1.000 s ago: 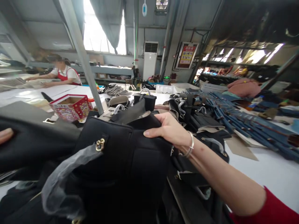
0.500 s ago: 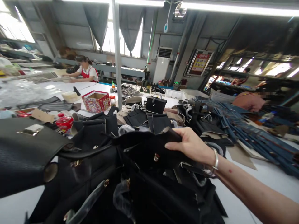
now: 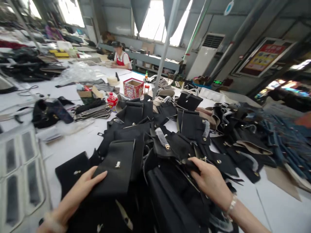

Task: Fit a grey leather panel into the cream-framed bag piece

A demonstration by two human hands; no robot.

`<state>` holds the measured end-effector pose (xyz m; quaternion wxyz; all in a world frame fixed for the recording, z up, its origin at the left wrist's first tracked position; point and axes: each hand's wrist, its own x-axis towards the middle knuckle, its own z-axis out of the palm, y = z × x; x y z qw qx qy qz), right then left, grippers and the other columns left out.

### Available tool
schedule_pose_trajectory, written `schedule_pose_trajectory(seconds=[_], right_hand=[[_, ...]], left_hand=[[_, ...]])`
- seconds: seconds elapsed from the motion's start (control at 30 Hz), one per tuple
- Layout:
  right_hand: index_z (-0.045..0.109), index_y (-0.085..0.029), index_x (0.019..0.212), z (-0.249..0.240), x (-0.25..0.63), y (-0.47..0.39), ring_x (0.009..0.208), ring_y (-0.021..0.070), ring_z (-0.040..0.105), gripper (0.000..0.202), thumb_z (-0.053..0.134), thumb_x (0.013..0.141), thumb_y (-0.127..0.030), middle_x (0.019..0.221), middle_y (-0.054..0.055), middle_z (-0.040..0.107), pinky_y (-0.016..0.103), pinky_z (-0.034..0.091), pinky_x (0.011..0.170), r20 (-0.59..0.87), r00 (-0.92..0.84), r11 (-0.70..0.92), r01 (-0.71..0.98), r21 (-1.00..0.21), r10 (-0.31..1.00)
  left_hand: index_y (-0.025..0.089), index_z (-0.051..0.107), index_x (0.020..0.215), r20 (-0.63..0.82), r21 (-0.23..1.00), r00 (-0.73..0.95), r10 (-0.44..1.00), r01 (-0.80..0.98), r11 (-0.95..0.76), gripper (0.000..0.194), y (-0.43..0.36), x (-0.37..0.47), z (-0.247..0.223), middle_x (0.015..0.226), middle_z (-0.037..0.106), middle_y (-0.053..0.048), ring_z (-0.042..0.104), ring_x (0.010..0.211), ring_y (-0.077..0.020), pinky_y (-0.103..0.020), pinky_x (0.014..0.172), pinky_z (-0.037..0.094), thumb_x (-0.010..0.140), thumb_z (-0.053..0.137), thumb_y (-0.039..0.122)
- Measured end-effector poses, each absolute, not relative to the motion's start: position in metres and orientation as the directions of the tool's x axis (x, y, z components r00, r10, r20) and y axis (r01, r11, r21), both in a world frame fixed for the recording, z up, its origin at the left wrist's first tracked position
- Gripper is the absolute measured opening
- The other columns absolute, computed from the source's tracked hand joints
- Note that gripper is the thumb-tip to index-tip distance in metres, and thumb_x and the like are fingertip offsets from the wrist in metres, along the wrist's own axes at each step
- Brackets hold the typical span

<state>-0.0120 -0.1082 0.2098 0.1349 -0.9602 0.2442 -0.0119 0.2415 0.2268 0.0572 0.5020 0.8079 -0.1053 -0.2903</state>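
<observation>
The white table [image 3: 80, 142] carries a big heap of black bag pieces [image 3: 170, 136], spread from its near edge toward the middle, and my two hands are at the near end of this heap. Farther on the table stand a red patterned box [image 3: 133, 88] and a small red jar [image 3: 112, 99], and a person in a red apron [image 3: 120, 59] sits at the far edge.

My left hand [image 3: 81, 191] lies flat on a black flap panel [image 3: 116, 170] with a small metal clasp [image 3: 118, 164], near the table's near-left edge. The fingers are stretched out and pressing, not closed around it. I think this panel is rather stiff and light, with a smooth face that may slide under a flat palm, so the better hold is at its edge, thumb under and fingers on top.

My right hand [image 3: 210, 181] is to the right, wrist with a silver bracelet [image 3: 230, 205], and its fingertips pinch the end of a thin black strap piece [image 3: 187, 161] from the heap. This piece looks soft and bending, easy to lift but it can be tangled with the neighbours. Both forearms come in low from the near edge, the palms turned down.
</observation>
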Motion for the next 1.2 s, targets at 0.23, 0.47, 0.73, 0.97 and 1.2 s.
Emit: schedule_pose_trajectory(seconds=[0.23,0.47,0.73,0.97,1.2], right_hand=[[0.050,-0.014,0.132,0.151,-0.038,-0.065,0.123,0.0265,0.055,0.047,0.050,0.092,-0.038,0.133,0.012,0.058,0.050,0.050,0.101,0.190,0.936,-0.942,-0.252,-0.223,-0.296],[0.047,-0.024,0.141,0.098,-0.070,0.071,0.133,0.0417,0.036,0.086,0.063,0.070,-0.069,0.149,0.004,0.042,0.055,0.045,0.093,0.242,0.892,-0.920,0.338,0.200,0.381],[0.051,-0.020,0.137,0.027,-0.074,0.068,0.143,0.0397,0.023,0.058,0.055,0.083,-0.041,0.150,0.004,0.036,0.074,0.014,0.109,0.033,0.987,-0.969,0.149,0.195,0.158],[0.063,-0.005,0.122,0.031,-0.088,0.089,0.144,0.0431,0.018,0.052,0.051,0.082,-0.037,0.142,0.017,0.048,0.071,0.026,0.107,0.209,0.892,-0.907,0.355,0.227,0.401],[0.060,-0.012,0.125,0.047,-0.103,0.151,0.134,0.0409,0.041,0.043,0.054,0.085,-0.028,0.147,0.013,0.043,0.066,0.045,0.098,0.182,0.802,-0.820,0.536,0.198,0.568]], left_hand=[[0.020,0.042,0.140,-0.149,0.790,0.921,-0.360,-0.107,-0.603,0.070,0.314,0.183,0.014,0.145,0.045,-0.009,0.043,0.133,-0.0260,-0.046,0.115,0.032,0.084,0.048,0.062],[0.014,0.048,0.138,-0.247,0.829,0.848,-0.468,-0.065,-0.555,0.063,0.338,0.101,0.001,0.145,0.046,-0.008,0.041,0.136,-0.0210,-0.038,0.118,0.028,0.086,0.049,0.050],[0.018,0.055,0.129,-0.188,0.772,0.979,-0.081,0.096,-0.629,0.055,0.461,0.024,0.036,0.135,0.056,-0.007,0.050,0.125,-0.0243,-0.040,0.113,0.034,0.085,0.049,0.050],[0.018,0.054,0.126,-0.301,0.751,0.897,0.323,0.432,-0.499,0.066,0.551,-0.085,0.020,0.129,0.058,-0.011,0.059,0.113,-0.0261,-0.040,0.102,0.046,0.078,0.050,0.062],[0.007,0.044,0.130,-0.531,0.676,0.685,0.499,0.697,-0.238,0.090,0.579,-0.167,-0.066,0.136,0.052,-0.021,0.055,0.122,-0.0293,-0.042,0.110,0.039,0.065,0.047,0.068]])
